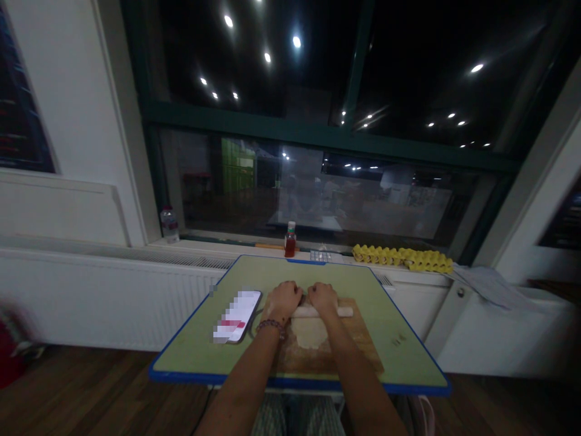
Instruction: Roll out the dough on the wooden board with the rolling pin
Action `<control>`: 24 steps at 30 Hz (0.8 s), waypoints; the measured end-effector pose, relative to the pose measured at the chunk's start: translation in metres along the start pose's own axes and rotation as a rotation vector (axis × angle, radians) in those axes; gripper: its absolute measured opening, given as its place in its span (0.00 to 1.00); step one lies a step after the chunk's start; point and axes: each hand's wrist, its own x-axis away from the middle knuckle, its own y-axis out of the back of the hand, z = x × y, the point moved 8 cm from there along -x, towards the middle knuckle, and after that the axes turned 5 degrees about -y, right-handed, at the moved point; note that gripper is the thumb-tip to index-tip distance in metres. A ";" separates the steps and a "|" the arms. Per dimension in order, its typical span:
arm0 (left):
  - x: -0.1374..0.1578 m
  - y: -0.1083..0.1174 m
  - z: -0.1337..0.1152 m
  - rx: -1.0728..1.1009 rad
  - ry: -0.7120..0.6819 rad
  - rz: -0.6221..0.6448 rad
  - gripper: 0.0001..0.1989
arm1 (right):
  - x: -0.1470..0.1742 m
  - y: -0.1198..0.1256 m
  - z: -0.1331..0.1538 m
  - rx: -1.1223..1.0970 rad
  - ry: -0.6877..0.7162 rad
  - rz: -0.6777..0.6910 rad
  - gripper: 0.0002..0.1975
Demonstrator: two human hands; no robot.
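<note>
A pale rolling pin point(345, 312) lies crosswise over the far part of a wooden board point(363, 345). My left hand point(284, 301) is closed over its left part, a beaded bracelet on that wrist. Closer to the middle, my right hand point(323, 297) also has its fingers curled on the pin, whose right end sticks out past it. A flat, thin sheet of dough point(309, 334) spreads on the board below the pin, between my forearms. Whitish flour dusts the wood around it. Both sets of fingertips are partly hidden.
A lit phone point(236, 316) lies on the green, blue-edged table point(403, 342) at left. On the sill behind are a bottle of reddish liquid point(290, 240), a clear plastic bottle point(169, 225), yellow egg trays point(402, 258) and papers point(494, 284). A radiator point(113, 303) runs along the wall.
</note>
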 end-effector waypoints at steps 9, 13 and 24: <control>0.002 0.004 -0.004 -0.004 -0.010 0.006 0.17 | -0.002 -0.003 0.000 0.014 0.007 -0.012 0.20; 0.003 0.004 -0.003 -0.003 0.001 0.012 0.17 | -0.002 -0.003 0.000 0.013 0.005 -0.005 0.20; 0.001 0.002 -0.003 0.004 -0.011 -0.002 0.16 | -0.001 -0.002 0.000 -0.006 0.013 -0.014 0.20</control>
